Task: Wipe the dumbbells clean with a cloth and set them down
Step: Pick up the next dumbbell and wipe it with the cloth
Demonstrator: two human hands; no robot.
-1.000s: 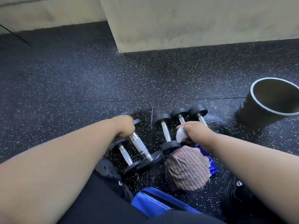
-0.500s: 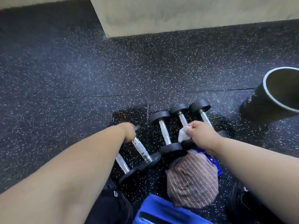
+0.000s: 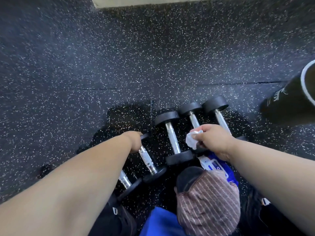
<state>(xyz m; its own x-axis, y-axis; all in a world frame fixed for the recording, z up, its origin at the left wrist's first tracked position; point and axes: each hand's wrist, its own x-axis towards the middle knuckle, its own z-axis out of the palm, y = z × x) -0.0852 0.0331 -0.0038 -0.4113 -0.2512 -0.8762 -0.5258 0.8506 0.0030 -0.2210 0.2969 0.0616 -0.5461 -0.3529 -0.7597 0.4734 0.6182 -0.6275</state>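
Note:
Several small dumbbells with chrome handles and black ends lie side by side on the speckled black floor. My left hand (image 3: 133, 141) grips the far end of one dumbbell (image 3: 147, 159), which is tilted toward me. Another dumbbell (image 3: 125, 179) lies partly under my left forearm. My right hand (image 3: 213, 140) pinches a crumpled white cloth (image 3: 192, 139) just above the near part of a dumbbell (image 3: 194, 120) in the right group. A middle dumbbell (image 3: 173, 138) and the rightmost dumbbell (image 3: 219, 118) lie untouched.
A black bucket (image 3: 289, 106) with a white rim stands at the right edge. Close to me lie a striped brown cap (image 3: 208, 201), a blue and white packet (image 3: 214, 166) and a blue object (image 3: 160, 222). A pale wall base (image 3: 170, 0) runs along the top.
The view has tilted down and come closer. My left hand stays on the same dumbbell and my right hand keeps the cloth over the right group.

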